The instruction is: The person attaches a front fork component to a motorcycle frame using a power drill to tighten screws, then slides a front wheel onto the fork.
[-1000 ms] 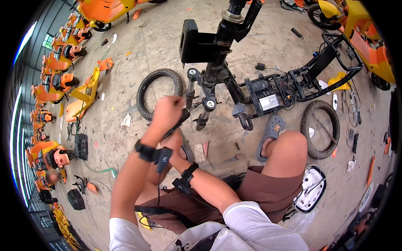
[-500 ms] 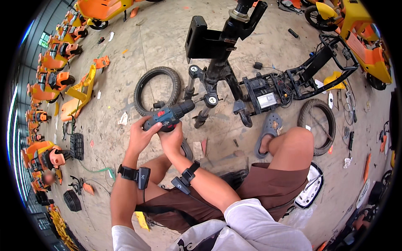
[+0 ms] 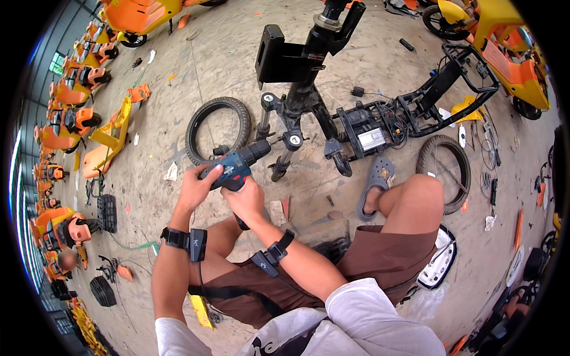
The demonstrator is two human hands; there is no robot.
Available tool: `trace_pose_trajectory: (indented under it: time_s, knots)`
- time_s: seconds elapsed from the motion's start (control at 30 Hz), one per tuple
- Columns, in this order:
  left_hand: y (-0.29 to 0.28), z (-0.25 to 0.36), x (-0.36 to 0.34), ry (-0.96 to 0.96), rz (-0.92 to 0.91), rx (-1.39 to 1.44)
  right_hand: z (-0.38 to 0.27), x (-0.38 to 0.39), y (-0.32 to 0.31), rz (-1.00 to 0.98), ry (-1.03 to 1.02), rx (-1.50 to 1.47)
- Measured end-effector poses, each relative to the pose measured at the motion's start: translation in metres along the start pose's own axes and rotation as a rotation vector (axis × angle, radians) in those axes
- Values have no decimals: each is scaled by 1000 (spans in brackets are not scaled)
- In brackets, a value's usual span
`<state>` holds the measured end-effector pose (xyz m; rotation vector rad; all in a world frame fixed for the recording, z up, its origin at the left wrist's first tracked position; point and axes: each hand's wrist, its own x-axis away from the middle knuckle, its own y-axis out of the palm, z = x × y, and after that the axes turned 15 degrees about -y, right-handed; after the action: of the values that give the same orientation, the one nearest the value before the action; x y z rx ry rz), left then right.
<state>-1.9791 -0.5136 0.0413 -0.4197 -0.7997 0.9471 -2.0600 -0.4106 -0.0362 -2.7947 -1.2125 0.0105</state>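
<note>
A blue and black cordless drill is held in both hands, its chuck pointing up and to the right toward the front fork. My left hand grips the rear of the drill's body with the thumb over it. My right hand is wrapped round its handle, lower and to the right. Just beyond the drill stands the black steering column with a bracket on it. A loose tyre lies flat behind the drill.
A black scooter frame with wiring lies at the right. A second tyre and a white tray lie by my right leg. Orange and yellow scooters stand around. A blurred person is at the far left.
My left hand has come down from near the fork to the back of the drill, which has swung into view pointing right. Over the last half second it has shifted slightly left.
</note>
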Motion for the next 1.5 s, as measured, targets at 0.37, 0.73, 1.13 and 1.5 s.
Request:
trace_pose_trajectory:
  time_s: [0.37, 0.73, 1.13, 1.5]
  knots:
    - [-4, 23, 8, -140, -3, -54, -28, -3, -23, -146, 76, 49]
    - [-2, 32, 10, -223, -83, 27, -17, -5, -21, -100, 20, 131]
    - [-10, 30, 15, -387, -181, 185, -24, -10, -64, -473, 596, -1053]
    - [0, 29, 14, -387, -161, 175, -7, 11, -60, -552, 674, -1216]
